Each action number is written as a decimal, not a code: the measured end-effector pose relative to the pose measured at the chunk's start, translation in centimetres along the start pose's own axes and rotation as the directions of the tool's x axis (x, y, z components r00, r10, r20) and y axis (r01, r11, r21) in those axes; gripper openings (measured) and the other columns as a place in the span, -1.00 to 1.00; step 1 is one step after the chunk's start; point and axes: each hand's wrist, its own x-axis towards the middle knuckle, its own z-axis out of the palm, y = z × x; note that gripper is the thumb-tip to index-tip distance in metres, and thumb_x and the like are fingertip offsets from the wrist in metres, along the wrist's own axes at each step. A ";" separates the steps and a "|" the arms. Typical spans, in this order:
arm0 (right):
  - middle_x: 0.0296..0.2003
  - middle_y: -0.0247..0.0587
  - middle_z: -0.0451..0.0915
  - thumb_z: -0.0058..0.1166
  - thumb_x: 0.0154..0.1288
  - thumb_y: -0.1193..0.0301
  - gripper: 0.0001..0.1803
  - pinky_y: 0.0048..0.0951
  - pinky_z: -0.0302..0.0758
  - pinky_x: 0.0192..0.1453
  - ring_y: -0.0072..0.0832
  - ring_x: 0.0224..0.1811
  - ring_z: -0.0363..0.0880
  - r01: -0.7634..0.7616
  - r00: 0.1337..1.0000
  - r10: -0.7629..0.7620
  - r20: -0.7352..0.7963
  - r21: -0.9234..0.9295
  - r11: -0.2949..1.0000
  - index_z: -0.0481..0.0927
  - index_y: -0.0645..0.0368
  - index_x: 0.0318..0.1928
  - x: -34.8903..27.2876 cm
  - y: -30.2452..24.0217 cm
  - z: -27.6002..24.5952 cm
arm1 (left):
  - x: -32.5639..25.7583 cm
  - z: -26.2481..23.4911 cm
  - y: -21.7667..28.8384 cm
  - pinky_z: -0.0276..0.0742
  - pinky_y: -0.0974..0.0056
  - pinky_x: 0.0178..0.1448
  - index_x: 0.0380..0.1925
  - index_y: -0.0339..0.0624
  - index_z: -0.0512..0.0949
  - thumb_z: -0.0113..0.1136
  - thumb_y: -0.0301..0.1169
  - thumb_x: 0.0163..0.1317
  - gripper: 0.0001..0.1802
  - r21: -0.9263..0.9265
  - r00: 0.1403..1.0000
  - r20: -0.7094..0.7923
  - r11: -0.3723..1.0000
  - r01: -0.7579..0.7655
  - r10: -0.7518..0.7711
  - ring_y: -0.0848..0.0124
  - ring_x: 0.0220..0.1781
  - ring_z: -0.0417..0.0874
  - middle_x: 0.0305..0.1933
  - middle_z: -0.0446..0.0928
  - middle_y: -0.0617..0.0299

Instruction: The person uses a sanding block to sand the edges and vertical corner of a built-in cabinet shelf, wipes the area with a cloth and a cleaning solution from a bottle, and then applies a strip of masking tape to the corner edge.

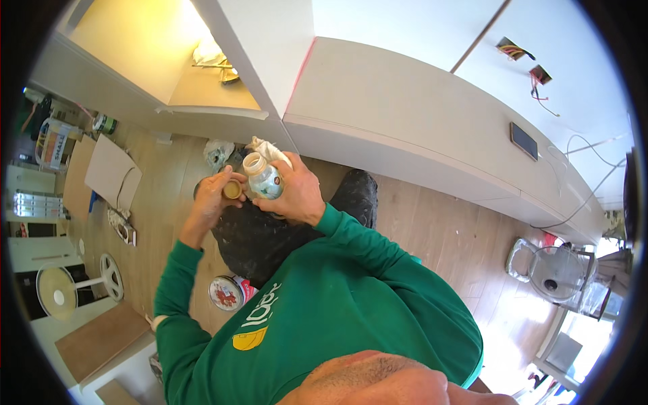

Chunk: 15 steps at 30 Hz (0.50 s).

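My right hand (301, 193) is wrapped round a small clear jar (262, 177) with a printed label. The jar is open at the top and tilted, its mouth toward the far left. A whitish cloth (268, 150) is bunched just beyond the jar, by my right fingers; whether they grip it too I cannot tell. In my left hand (214, 194) is a round yellowish lid (232, 190), its hollow inside turned up. The lid is apart from the jar, a little to its left. Both hands are above my dark trousers.
A long pale cabinet (405, 128) runs ahead, with a lit niche at its left and a phone (523, 140) on top. Crumpled plastic (218, 154) lies by its base. A paint tin (228, 293) stands beside my leg. A fan (57, 291) is at left, a clear-seated chair (555, 273) at right.
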 end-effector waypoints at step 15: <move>0.09 -0.16 0.64 0.52 0.04 0.49 -0.20 -0.38 0.54 0.24 -0.44 0.12 0.58 -0.335 0.927 0.363 0.091 0.634 0.697 0.44 0.32 0.31 -2.2 4.3 -6.9 | 0.6 0.1 -1.8 0.56 0.35 0.00 -0.01 -0.32 0.63 0.50 -0.40 0.02 -0.50 0.227 0.862 -0.078 0.851 -0.474 0.501 0.49 -0.17 0.62 -0.17 0.63 0.25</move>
